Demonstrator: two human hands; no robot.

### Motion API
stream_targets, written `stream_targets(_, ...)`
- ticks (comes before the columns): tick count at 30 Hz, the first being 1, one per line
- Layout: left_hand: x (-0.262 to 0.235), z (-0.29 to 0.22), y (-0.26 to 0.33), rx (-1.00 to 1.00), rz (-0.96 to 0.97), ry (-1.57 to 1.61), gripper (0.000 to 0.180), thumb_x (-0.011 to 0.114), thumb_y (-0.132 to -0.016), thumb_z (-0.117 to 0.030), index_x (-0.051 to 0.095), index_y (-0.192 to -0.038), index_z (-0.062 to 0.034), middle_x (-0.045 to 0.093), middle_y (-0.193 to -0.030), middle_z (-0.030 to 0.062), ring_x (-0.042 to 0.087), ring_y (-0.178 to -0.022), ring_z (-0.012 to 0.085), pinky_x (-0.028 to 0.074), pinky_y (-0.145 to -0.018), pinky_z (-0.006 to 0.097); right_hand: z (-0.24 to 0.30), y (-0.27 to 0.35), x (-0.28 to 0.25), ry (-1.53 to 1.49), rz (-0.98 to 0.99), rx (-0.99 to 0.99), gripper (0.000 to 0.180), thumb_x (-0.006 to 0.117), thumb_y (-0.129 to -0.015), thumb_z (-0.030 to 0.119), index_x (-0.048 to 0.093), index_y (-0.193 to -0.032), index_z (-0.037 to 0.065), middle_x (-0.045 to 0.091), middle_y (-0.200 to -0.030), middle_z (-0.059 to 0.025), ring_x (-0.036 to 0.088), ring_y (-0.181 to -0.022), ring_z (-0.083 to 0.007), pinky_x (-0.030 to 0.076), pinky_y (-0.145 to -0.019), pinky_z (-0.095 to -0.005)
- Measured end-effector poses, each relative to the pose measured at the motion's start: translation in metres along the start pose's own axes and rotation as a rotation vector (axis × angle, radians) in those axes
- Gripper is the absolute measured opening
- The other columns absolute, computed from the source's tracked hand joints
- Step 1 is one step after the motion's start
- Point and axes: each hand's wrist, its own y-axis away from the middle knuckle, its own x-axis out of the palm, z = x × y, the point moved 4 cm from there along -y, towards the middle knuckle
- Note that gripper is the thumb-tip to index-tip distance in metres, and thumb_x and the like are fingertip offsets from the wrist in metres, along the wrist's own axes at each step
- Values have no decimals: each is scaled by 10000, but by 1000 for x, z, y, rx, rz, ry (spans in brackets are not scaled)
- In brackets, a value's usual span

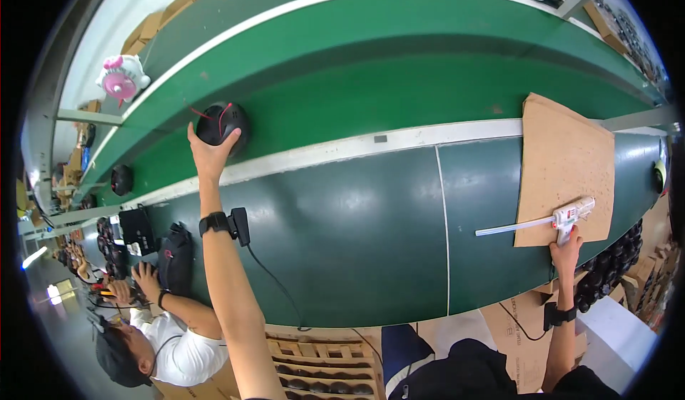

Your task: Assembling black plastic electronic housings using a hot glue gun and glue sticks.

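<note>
My left hand (211, 154) reaches far out over the green conveyor belt (371, 93). Its thumb and fingers are wrapped round the near side of a black rounded housing (234, 118) with thin red wires on top. On the right, my right hand (566, 251) grips the handle of a white hot glue gun (569, 215). A long, pale glue stick (510, 227) juts from the gun toward the left. Under the gun lies a brown cardboard sheet (564, 150) spotted with small marks, at the right of the dark green worktable (349, 243).
Another black housing (122, 179) sits farther left on the belt. A co-worker (178, 350) works at the lower left beside a black bag (175, 261). A pink and white fan (120, 79) stands beyond the belt. Black parts (606, 275) are piled at the lower right.
</note>
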Motion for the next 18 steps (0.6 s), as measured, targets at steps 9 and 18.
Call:
stream_targets(9, 3, -120, 316, 170, 287, 35, 1207, 978, -527, -347, 339, -1518, -92, 313, -1512, 284, 423, -1330, 498, 454, -1037, 562, 44, 3, -59, -674, 200, 167, 348, 636, -903, 121, 530, -1221, 31, 579, -855, -59, 538, -616, -141, 446, -550, -297)
stream_targets(18, -8, -110, 310, 24, 480, 329, 969, 877, -648, -290, 448, -1462, 14, 450, -1407, 242, 492, -1284, 398, 425, -1065, 470, 217, 108, -75, -1144, 992, -50, 577, 750, -868, 304, 479, -1306, 44, 632, -973, -168, 631, -611, -223, 522, -511, -323)
